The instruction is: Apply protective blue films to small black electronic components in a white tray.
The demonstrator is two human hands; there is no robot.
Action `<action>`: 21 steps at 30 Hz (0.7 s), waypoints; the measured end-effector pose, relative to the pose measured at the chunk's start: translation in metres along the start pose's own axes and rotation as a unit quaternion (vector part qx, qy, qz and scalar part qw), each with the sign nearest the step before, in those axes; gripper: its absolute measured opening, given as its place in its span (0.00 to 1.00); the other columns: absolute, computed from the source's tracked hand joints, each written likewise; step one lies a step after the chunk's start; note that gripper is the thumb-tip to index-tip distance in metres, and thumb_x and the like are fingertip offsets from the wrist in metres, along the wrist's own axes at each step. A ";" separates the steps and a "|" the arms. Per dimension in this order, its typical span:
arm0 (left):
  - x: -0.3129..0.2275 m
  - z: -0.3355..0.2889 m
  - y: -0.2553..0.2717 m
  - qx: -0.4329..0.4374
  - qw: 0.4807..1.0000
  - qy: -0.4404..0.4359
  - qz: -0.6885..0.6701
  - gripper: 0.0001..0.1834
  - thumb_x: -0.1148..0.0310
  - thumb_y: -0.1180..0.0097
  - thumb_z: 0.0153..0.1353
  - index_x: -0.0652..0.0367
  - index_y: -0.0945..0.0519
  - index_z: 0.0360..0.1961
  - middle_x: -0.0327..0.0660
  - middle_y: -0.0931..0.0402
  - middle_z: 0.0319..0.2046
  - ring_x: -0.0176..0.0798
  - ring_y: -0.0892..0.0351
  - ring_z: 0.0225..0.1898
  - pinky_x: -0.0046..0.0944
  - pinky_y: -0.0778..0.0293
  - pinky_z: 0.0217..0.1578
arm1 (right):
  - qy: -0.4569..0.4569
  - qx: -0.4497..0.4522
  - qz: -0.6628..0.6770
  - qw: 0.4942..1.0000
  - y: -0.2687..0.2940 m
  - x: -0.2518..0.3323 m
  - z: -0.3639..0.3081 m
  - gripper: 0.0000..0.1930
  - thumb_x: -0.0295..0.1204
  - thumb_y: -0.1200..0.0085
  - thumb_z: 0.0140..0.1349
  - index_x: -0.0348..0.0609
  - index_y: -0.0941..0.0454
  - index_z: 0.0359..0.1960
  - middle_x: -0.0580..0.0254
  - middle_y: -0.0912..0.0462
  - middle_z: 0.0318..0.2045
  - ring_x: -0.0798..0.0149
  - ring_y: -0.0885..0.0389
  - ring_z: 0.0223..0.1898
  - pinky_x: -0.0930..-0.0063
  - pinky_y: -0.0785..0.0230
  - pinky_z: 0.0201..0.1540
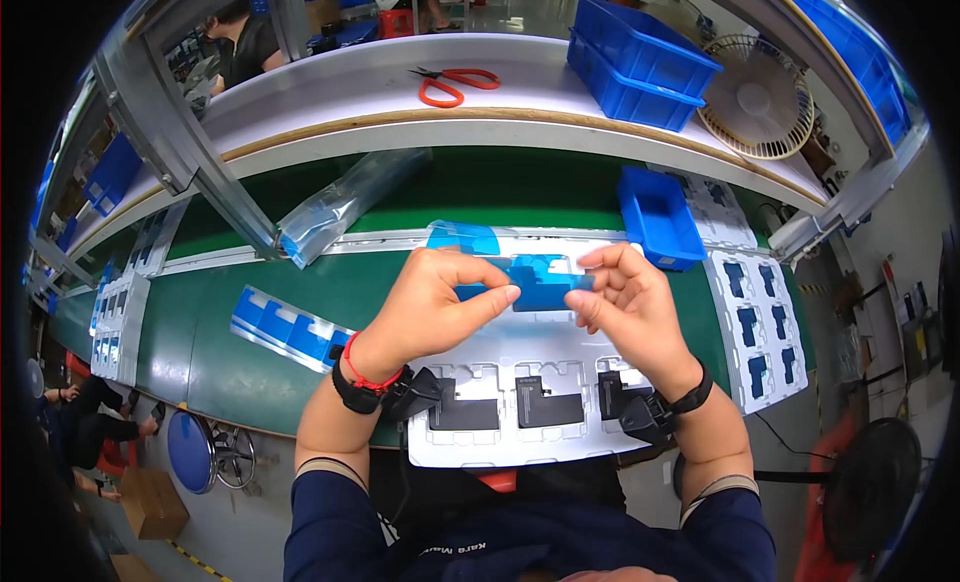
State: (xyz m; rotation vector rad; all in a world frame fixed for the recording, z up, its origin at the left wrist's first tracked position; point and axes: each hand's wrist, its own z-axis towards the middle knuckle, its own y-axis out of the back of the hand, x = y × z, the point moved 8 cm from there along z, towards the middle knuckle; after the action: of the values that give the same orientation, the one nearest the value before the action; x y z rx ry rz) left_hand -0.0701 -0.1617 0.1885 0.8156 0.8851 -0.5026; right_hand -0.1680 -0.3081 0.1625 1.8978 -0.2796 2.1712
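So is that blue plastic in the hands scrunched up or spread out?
Spread out: the left hand and right hand pinch the blue plastic at separate places, and the part between them looks flat.

White lettering point(455, 549) (small), across the front, dark blue shirt point(560, 532)

Translucent blue film point(541, 298) looks thin, smooth, glossy; the moulded plastic tray point(440, 449) has a soft sheen, its black pieces point(550, 410) matt. The clear plastic bag point(340, 207) is crinkled and shiny, the green worktop point(190, 332) smooth, the blue bin point(660, 220) hard-looking plastic, the shelf edge point(520, 113) wooden.
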 end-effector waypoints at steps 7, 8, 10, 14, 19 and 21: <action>-0.003 0.000 0.011 -0.012 0.997 -0.017 0.078 0.08 0.75 0.41 0.54 0.64 0.17 0.36 0.44 0.18 0.29 0.32 0.20 0.33 0.31 0.28 0.36 | -0.046 -0.067 -0.019 0.997 0.040 -0.002 -0.031 0.04 0.23 0.41 0.57 0.37 0.25 0.30 0.69 0.23 0.20 0.80 0.27 0.18 0.88 0.36 0.20; 0.003 -0.001 0.021 -0.026 0.996 -0.015 0.079 0.08 0.76 0.44 0.57 0.65 0.18 0.38 0.43 0.18 0.31 0.33 0.20 0.36 0.31 0.28 0.37 | -0.069 -0.084 -0.041 0.993 0.050 -0.001 -0.042 0.04 0.24 0.42 0.58 0.38 0.25 0.30 0.70 0.23 0.19 0.80 0.28 0.17 0.88 0.37 0.19; 0.006 -0.003 0.036 -0.074 0.996 -0.003 -0.054 0.12 0.81 0.50 0.59 0.67 0.21 0.43 0.43 0.21 0.39 0.32 0.22 0.35 0.29 0.27 0.38 | -0.102 -0.098 -0.055 0.988 0.071 -0.010 -0.065 0.04 0.23 0.42 0.58 0.39 0.25 0.28 0.71 0.25 0.18 0.82 0.31 0.15 0.89 0.41 0.17; 0.003 0.003 0.042 -0.082 0.992 -0.011 -0.100 0.22 0.82 0.53 0.59 0.65 0.31 0.56 0.48 0.26 0.47 0.31 0.23 0.36 0.28 0.28 0.39 | -0.200 -0.107 -0.075 0.971 0.096 -0.048 -0.106 0.06 0.23 0.41 0.57 0.40 0.26 0.25 0.73 0.27 0.15 0.83 0.36 0.13 0.88 0.46 0.14; 0.005 0.002 0.039 -0.081 0.993 -0.024 -0.079 0.23 0.83 0.53 0.58 0.66 0.32 0.57 0.49 0.26 0.48 0.30 0.24 0.35 0.30 0.30 0.43 | -0.236 -0.095 -0.085 0.963 0.096 -0.066 -0.120 0.07 0.22 0.41 0.57 0.40 0.25 0.23 0.75 0.27 0.14 0.85 0.37 0.13 0.89 0.49 0.14; 0.008 0.002 0.038 -0.064 0.995 -0.024 -0.071 0.24 0.79 0.50 0.59 0.66 0.33 0.58 0.47 0.28 0.49 0.29 0.25 0.37 0.29 0.31 0.44 | -0.239 -0.091 -0.095 0.962 0.096 -0.067 -0.121 0.06 0.22 0.41 0.56 0.40 0.25 0.23 0.75 0.27 0.14 0.85 0.36 0.14 0.89 0.49 0.15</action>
State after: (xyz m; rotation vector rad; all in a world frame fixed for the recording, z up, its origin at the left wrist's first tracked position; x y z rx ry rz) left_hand -0.0389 -0.1407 0.1982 0.6242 0.9259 -0.5811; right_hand -0.3035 -0.3670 0.0812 2.2120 -0.3498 1.4897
